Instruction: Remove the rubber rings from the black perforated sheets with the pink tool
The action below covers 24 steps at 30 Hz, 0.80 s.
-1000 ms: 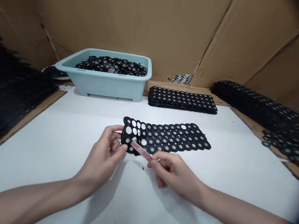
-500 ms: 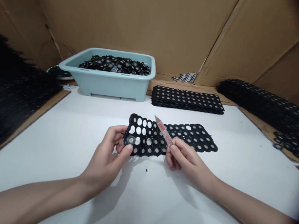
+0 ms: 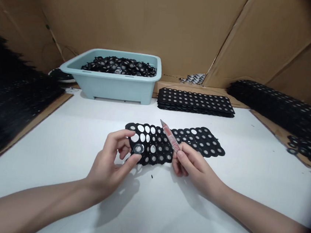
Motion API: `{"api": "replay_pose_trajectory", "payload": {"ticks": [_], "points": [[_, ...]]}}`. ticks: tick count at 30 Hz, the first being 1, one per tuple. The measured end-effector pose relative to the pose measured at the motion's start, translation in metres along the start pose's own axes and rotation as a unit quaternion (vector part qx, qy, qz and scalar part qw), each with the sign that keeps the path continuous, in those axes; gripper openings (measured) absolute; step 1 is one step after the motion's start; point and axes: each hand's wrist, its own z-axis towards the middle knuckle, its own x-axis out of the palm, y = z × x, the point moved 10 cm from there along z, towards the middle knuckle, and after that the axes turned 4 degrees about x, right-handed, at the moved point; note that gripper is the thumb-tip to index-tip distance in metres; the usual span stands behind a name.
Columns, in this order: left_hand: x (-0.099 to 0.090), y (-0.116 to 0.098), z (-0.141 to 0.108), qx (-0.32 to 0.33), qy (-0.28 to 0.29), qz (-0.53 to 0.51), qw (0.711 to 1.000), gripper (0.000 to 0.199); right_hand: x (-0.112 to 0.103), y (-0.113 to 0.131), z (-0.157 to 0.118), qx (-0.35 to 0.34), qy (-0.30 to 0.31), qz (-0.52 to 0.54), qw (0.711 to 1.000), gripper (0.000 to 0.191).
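Note:
A black sheet of joined rings [image 3: 179,137] lies across the middle of the white table. Many of its round openings are filled grey, while several towards its left end show white. My left hand [image 3: 114,158] is at that left end, its thumb and fingers spread apart around the corner. Between thumb and index finger a darker, larger-looking ring [image 3: 138,149] rests over the sheet; whether it is loose I cannot tell. In my right hand [image 3: 191,160] is a craft knife [image 3: 170,137] with a red and clear wrapped handle, its pointed tip up and leftward above the sheet.
A light blue tub [image 3: 119,87] heaped with black rings stands at the back left. Right of it is a stack of similar sheets [image 3: 195,103]. Larger dark piles flank the table on the left [image 3: 12,105] and right [image 3: 278,111]. Cardboard walls [image 3: 181,30] enclose the back.
My left fingers have opened from the sheet's left end, which has dropped flatter and shifted left. My right hand and the craft knife have barely moved.

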Motion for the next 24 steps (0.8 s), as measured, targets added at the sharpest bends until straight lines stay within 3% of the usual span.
{"api": "replay_pose_trajectory", "payload": {"ticks": [19,24], "points": [[0.003,-0.011,-0.003,0.058,0.024,0.071,0.996,0.025,0.002,0.002,-0.004,-0.022,0.005,-0.010,1.000,0.024],[0.009,-0.008,-0.005,0.058,0.053,0.057,0.995,0.031,0.009,0.012,-0.005,-0.041,0.020,0.023,0.999,0.025]]}}
